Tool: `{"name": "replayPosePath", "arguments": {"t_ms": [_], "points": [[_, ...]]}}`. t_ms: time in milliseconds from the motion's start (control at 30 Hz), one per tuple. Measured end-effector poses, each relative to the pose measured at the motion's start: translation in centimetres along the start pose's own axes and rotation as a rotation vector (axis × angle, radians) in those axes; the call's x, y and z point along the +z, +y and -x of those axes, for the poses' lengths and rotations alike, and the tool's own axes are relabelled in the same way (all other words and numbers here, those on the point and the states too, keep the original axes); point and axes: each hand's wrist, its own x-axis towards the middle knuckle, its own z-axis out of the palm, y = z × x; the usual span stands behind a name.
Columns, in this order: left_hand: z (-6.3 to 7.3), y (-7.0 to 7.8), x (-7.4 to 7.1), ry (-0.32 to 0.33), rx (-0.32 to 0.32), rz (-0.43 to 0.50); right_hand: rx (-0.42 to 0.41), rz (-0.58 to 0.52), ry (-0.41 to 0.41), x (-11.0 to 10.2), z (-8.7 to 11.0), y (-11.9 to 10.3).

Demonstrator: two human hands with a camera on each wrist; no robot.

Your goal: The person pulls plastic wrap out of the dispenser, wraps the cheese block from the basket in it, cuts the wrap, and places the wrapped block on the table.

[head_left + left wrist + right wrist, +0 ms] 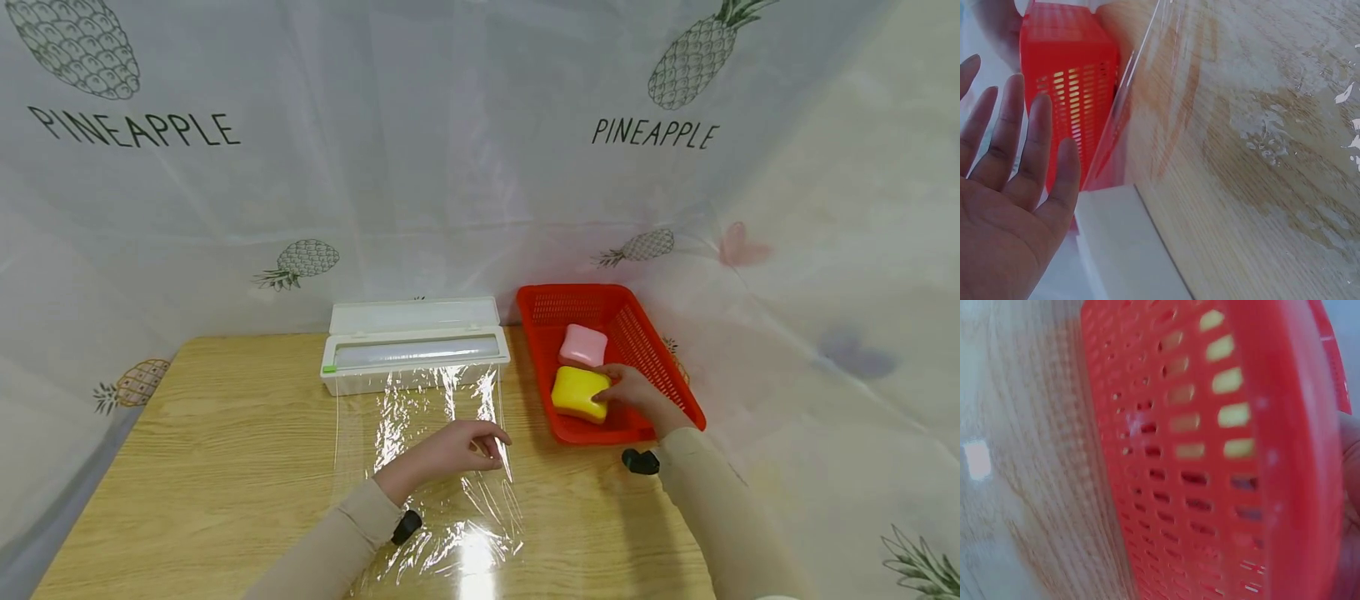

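Note:
In the head view, my right hand (632,392) reaches into a red plastic basket (542,367) and grips the right side of a yellow rounded-square soap box (577,390) between thumb and fingers. A pink box (583,345) of similar shape lies just behind it. Through the basket's slots in the right wrist view, yellow (1233,415) shows near the rim, while most of that hand is hidden. Over a sheet of clear plastic wrap (397,433), my left hand (459,450) hovers with loosely bent fingers. Nothing is in its palm in the left wrist view.
A white wrap dispenser (416,382) with its lid raised stands at the back of the wooden table (225,433). Its roll (416,350) shows inside, and the wrap runs from it toward me. Behind hangs a pineapple-printed curtain (420,167).

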Motion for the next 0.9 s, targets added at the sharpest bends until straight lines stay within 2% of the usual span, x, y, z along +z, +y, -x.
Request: {"name": "replayPosePath", "arguments": {"t_ms": [100, 300, 567, 800, 900], "points": [[0.1, 0.1, -0.1, 0.001, 0.001, 0.019, -0.011, 0.007, 0.015, 0.2, -0.3, 0.0], [0.1, 0.0, -0.6, 0.001, 0.009, 0.062, -0.056, 0.092, 0.041, 0.0, -0.4, -0.8], [0.5, -0.9, -1.1, 0.028, 0.007, 0.055, -0.132, 0.075, 0.083, -1.2, 0.2, -2.9], [1.1, -1.1, -1.8, 0.038, 0.013, 0.018, -0.179, 0.017, 0.055, -2.3, 2.3, -5.3], [1.3, -0.8, -2.4, 0.067, 0.009, 0.004, -0.209, 0.017, 0.05, -2.6, 3.1, -6.7]]}}
